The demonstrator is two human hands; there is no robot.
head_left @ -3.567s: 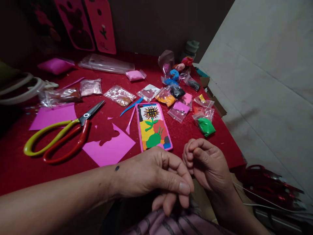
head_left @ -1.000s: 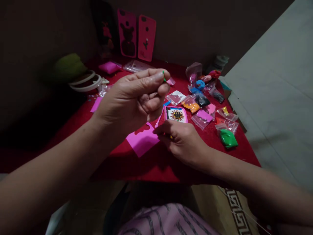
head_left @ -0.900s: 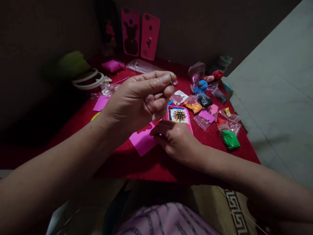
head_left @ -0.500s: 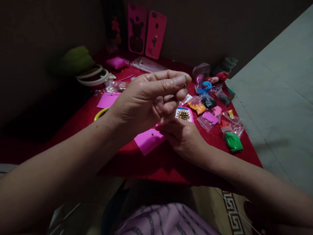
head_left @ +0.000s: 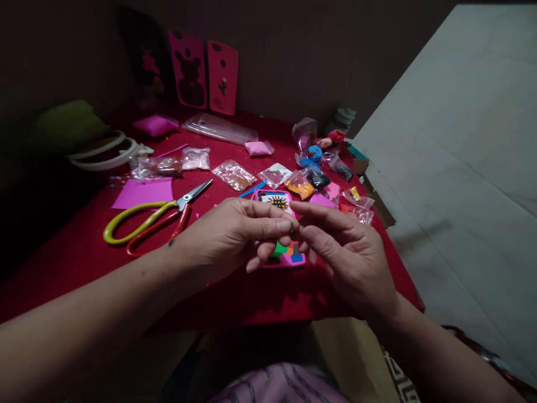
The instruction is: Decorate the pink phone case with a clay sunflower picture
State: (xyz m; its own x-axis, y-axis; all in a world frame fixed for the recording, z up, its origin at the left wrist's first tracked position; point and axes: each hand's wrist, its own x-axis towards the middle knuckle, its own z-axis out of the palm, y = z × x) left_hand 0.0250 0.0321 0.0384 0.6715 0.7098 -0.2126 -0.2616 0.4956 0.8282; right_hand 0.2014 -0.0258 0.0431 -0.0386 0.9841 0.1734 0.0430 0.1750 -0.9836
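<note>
My left hand (head_left: 239, 229) pinches a tiny green piece of clay (head_left: 292, 227) between thumb and forefinger, above the front of the table. Close on its right, my right hand (head_left: 352, 252) has thumb and forefinger apart, with the fingertips near the green piece; nothing shows in its grasp. Beneath both hands lies a pink phone case (head_left: 304, 265), partly hidden by the fingers. A sunflower picture (head_left: 277, 202) decorates its far end, and patches of green, orange and blue colour its near end.
Scissors (head_left: 184, 204) with yellow and red handles lie left, beside pink paper (head_left: 145, 192). Clay bags, including an orange one (head_left: 300, 186), spread along the right. Decorated cases, one with a bear (head_left: 188, 78), lean against the wall. White hoops (head_left: 104, 162) rest far left.
The view has shifted. My left hand has come down with the green piece, and my right hand has risen beside it. The front pink sheet with a green dot no longer shows.
</note>
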